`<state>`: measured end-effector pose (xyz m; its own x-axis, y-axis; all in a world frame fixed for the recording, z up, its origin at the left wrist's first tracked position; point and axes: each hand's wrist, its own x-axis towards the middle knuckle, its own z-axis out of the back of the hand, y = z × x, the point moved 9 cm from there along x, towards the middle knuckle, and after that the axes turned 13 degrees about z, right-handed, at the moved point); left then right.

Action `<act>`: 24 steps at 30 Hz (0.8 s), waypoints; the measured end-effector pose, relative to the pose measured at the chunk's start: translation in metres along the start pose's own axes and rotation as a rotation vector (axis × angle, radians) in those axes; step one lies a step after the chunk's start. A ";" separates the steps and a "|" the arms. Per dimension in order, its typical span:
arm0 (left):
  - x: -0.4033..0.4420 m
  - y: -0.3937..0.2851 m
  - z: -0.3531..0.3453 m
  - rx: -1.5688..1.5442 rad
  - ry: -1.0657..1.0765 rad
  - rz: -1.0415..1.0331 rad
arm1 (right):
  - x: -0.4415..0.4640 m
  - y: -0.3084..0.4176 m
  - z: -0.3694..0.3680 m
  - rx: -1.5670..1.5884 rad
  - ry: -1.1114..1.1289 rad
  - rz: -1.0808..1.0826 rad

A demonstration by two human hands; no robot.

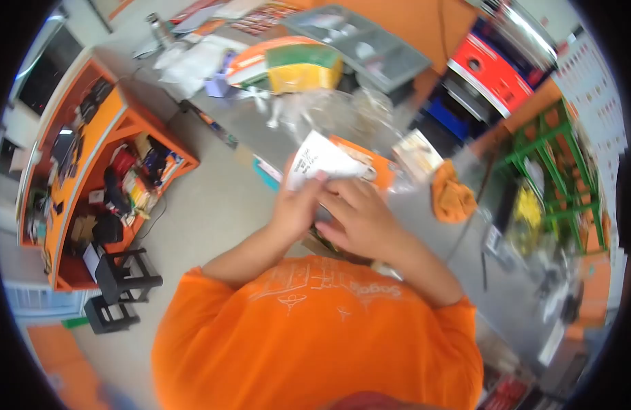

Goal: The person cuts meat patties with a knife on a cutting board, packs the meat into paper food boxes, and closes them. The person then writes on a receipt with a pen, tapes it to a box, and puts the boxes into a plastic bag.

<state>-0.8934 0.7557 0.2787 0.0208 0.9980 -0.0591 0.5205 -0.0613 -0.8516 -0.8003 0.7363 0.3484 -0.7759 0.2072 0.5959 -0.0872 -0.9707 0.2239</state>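
A white paper piece [324,161] with dark printed text is held up in front of the body. My left hand [293,208] grips its lower edge, thumb on top and fingers bent behind. Against the paper's lower right side lies my right hand [356,215], its fingers bent towards the left hand; whether it grips the paper is unclear. Just behind the paper, an orange packet [373,167] rests on the grey table [425,222]. Crumpled clear plastic [329,109] lies beyond it.
A yellow and green box [304,68] and a grey divided tray [370,48] are at the back. To the right are a small box [418,156], an orange cloth [452,193] and a green rack [555,171]. Black stools [127,277] stand at left.
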 end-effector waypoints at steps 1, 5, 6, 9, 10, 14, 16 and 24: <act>-0.001 -0.007 0.043 -0.229 -0.150 0.012 | 0.019 0.002 -0.008 0.011 -0.002 0.038; -0.059 -0.076 0.211 -0.041 -0.515 -0.228 | 0.086 -0.024 -0.088 0.721 -0.125 -0.075; -0.077 -0.091 0.251 0.031 -0.608 -0.231 | 0.099 -0.047 -0.143 0.934 -0.112 -0.270; -0.127 -0.124 0.361 0.240 -0.863 -0.122 | 0.162 -0.097 -0.259 1.210 -0.159 -0.688; -0.137 -0.136 0.380 0.279 -0.869 -0.090 | 0.184 -0.126 -0.290 1.142 -0.278 -0.785; -0.167 -0.179 0.422 0.369 -0.911 -0.043 | 0.241 -0.270 -0.403 0.693 -0.629 -1.132; -0.180 -0.186 0.448 0.376 -0.943 -0.032 | 0.257 -0.306 -0.424 0.523 -0.694 -1.275; -0.204 -0.217 0.524 0.258 -1.026 0.080 | 0.263 -0.346 -0.444 0.582 -1.080 -1.383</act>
<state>-1.4576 0.5584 0.2030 -0.7458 0.5098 -0.4288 0.3502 -0.2474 -0.9034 -1.2514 1.0725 0.0849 0.3617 0.9269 -0.1005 0.1474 0.0497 0.9878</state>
